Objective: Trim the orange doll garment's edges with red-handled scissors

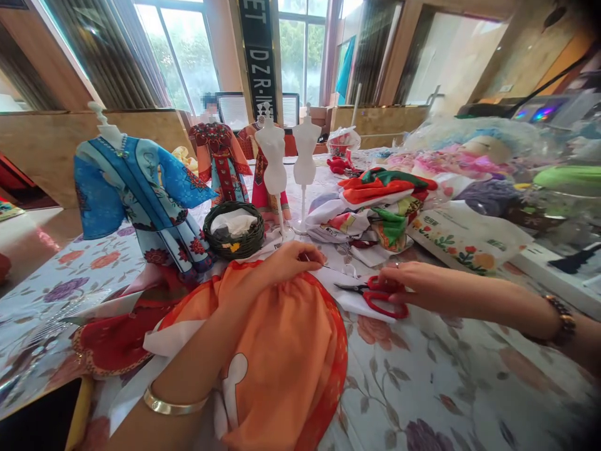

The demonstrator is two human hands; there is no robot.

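Observation:
My left hand [295, 260] lies over the gathered top of an orange cloth piece [282, 338] with a red patterned border, its fingers closed in a pinch at the gathers. Whether a thread is in that pinch is too fine to make out. To the right, my right hand [401, 279] grips a pair of scissors [385, 304] by the red handles. The dark blades point left, toward my left hand, and are apart from the orange cloth. White cloth [335, 282] lies under the blades.
A small doll form in a blue robe [154, 169] stands at left, near a dark woven basket [233, 228]. Two bare white mannequins [270, 150] stand behind. Piled fabrics [375, 207] lie at the right, beside a floral packet [469, 235]. A phone [44, 416] sits front left.

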